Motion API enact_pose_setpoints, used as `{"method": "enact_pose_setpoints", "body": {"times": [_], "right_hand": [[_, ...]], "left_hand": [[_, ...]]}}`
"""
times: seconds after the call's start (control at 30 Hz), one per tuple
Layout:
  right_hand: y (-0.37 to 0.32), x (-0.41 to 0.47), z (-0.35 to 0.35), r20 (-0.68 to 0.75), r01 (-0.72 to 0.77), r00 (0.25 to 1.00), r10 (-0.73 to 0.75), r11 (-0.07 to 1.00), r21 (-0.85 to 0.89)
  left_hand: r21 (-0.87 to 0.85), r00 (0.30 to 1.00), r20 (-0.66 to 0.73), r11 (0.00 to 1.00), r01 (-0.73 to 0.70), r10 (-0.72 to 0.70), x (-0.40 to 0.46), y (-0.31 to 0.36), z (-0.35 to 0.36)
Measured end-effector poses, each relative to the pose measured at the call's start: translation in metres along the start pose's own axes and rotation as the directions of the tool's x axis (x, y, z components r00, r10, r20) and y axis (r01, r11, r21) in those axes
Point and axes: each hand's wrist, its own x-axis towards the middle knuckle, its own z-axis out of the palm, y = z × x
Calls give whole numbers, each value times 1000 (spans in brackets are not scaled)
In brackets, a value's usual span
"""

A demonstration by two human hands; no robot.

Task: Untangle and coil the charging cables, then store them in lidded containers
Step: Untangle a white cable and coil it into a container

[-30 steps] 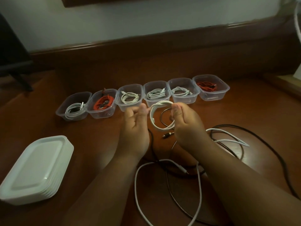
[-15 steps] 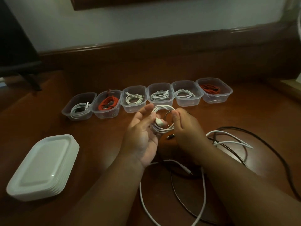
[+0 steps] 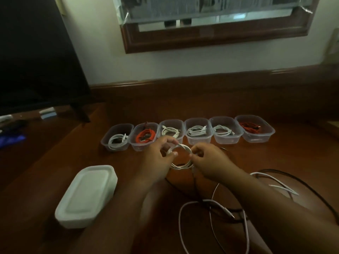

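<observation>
Brown wood is stretching across the whole desk point(image 3: 55, 171), with a dark screen point(image 3: 33, 52) standing at far left and a framed mirror point(image 3: 211, 33) hanging on the wall behind. Near the left front, a stack of white lids point(image 3: 86, 195) is sitting on the desk. Behind the hands, six clear tubs point(image 3: 187, 134) are lining up in a row, each holding a coiled cable, white or red. The left hand point(image 3: 157, 158) is pinching the left side of a white coil point(image 3: 181, 156) just in front of the tubs, fingers curling round it. The right hand point(image 3: 211, 160) is gripping the coil's right side. Loose white cables point(image 3: 275, 182) and black cables point(image 3: 311, 189) are lying tangled on the desk at right and under the forearms.
</observation>
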Motion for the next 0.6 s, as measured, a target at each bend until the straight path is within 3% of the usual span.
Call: {"method": "enact_pose_setpoints", "body": {"times": [0.13,0.3,0.47,0.6], "right_hand": [[-33,26,-1,39,51,998,-48,995,-81],[-56,57,9,32,91,995,-90,994,-53],[-50,81,22,46,-47,998,38,973,225],[-45,92,26,126,-204,978,164,861,466]], "left_hand": [[104,996,10,990,-93,92,20,-15,-36],[44,993,21,993,-113,112,44,-33,-71],[38,989,55,990,-138,135,58,-52,-77],[-73,995,69,995,-74,79,67,-61,-70]]}}
